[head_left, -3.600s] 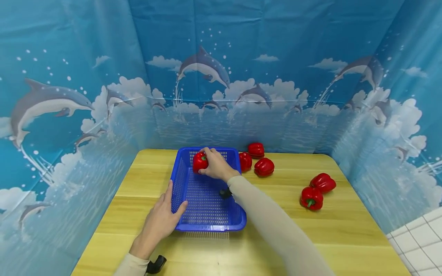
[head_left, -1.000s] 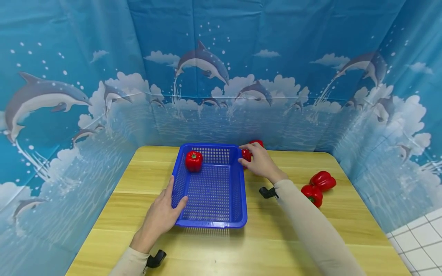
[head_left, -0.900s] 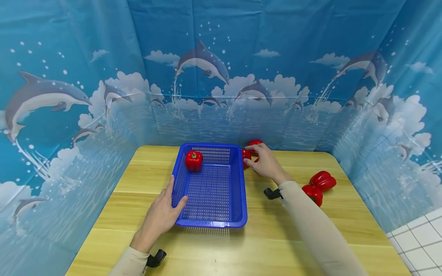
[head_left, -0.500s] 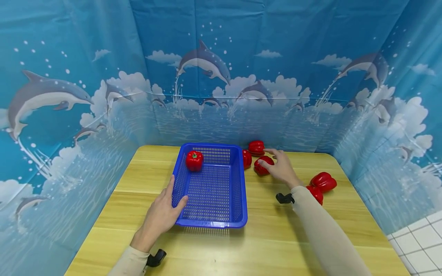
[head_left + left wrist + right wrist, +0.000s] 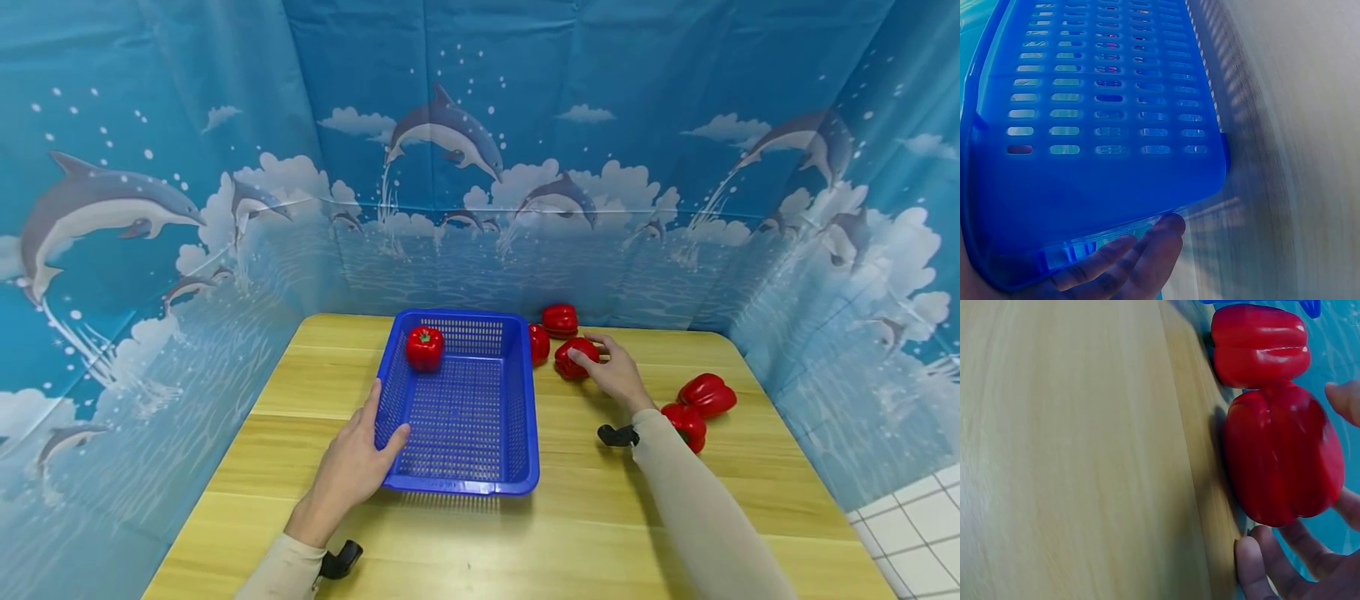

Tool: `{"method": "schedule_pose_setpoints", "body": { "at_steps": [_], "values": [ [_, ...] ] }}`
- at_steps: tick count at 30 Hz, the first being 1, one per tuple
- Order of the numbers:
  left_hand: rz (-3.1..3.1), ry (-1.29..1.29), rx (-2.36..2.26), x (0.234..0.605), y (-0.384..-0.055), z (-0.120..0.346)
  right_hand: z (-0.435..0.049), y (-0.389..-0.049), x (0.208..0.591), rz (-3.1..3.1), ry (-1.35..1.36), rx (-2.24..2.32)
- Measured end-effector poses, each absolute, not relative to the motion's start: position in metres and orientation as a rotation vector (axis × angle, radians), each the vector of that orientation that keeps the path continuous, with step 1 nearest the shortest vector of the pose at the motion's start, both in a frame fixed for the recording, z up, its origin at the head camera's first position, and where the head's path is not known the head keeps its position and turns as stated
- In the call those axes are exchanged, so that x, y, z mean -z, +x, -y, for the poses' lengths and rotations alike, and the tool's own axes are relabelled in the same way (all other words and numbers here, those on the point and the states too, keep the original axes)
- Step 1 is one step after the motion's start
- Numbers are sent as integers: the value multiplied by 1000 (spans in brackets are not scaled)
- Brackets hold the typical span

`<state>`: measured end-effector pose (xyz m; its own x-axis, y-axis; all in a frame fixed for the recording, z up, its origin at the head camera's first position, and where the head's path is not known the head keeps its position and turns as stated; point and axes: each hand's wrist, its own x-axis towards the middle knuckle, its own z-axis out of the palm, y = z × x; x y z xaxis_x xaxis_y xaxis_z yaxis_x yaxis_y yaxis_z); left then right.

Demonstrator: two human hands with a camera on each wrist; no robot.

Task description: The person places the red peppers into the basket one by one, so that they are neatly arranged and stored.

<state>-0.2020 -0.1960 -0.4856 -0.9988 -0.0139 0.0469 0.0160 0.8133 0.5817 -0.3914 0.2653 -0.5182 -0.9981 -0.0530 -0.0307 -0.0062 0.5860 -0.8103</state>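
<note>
My left hand (image 5: 348,462) holds the near left corner of a blue plastic basket (image 5: 457,485), thumb over the rim and fingers outside the wall. In the left wrist view its fingertips (image 5: 1154,256) lie against the slotted basket wall (image 5: 1104,181). A red bell pepper (image 5: 424,350) stands stem up at the basket's back left. My right hand (image 5: 618,375) is spread around another bell pepper (image 5: 573,358) on the table, right of the basket. In the right wrist view a gap separates the thumb (image 5: 1347,403) from that bell pepper (image 5: 1282,456); other fingers are beside it, contact unclear.
One bell pepper (image 5: 539,344) sits against the basket's right side, and another (image 5: 560,320) at the table's back edge. Farther right on the wooden table (image 5: 465,550) two bell peppers (image 5: 707,395) lie touching. A dolphin-print curtain (image 5: 480,267) hangs behind.
The right hand has left one pepper in the basket, come out past the rim and moved right, now around a table pepper. The left hand stays at the basket corner.
</note>
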Motion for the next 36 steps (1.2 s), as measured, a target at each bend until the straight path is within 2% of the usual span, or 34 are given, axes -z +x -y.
{"method": "schedule_pose_setpoints", "body": {
  "at_steps": [36],
  "values": [
    [2956,-1,950,488,-205,198,-255,-392,525,-2705,195,1653]
  ]
}}
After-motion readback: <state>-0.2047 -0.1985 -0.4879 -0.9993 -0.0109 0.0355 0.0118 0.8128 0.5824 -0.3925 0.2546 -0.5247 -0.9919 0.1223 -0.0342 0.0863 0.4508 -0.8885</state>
